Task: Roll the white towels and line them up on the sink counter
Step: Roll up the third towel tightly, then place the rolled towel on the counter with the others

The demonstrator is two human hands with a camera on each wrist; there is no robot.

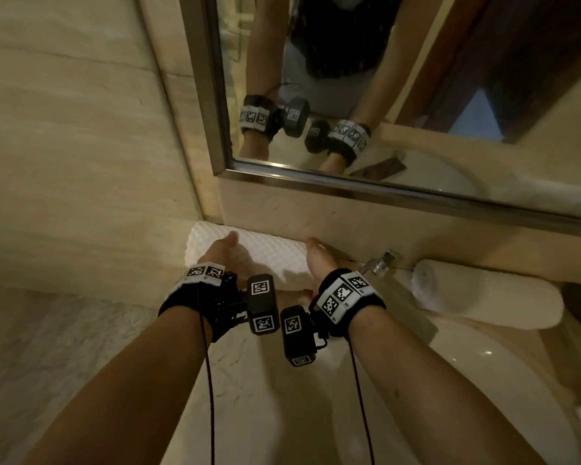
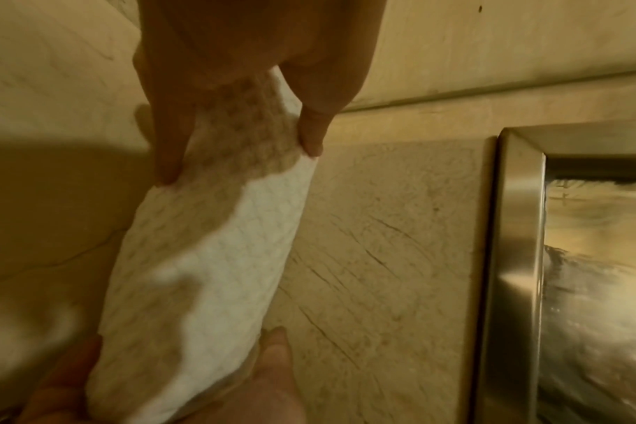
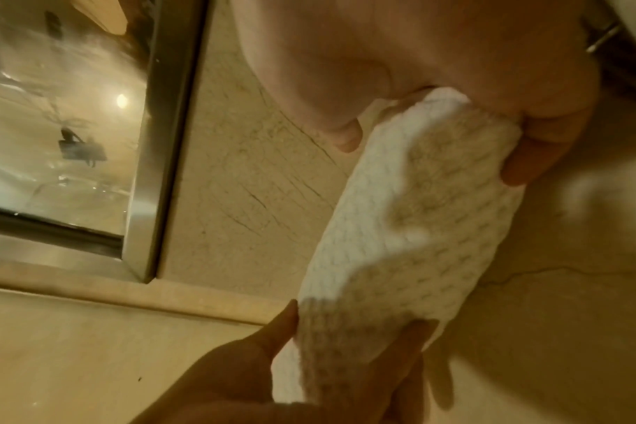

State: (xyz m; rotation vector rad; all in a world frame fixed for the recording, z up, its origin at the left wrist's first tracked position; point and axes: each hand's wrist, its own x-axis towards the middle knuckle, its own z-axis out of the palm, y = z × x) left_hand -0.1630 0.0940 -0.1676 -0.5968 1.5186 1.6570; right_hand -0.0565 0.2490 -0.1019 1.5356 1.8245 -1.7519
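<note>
Both hands, left (image 1: 220,251) and right (image 1: 317,260), gripped the waffle-weave towel roll (image 1: 269,253) by its ends, against the tabletop's (image 1: 249,380) back wall.

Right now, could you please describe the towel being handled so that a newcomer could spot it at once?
Start at the metal-framed mirror; below its left corner, the rolled towel lies along the back wall in the counter's corner. The left hand and right hand grip its ends. Unlike the smooth roll by the sink, it has a waffle texture.
</note>
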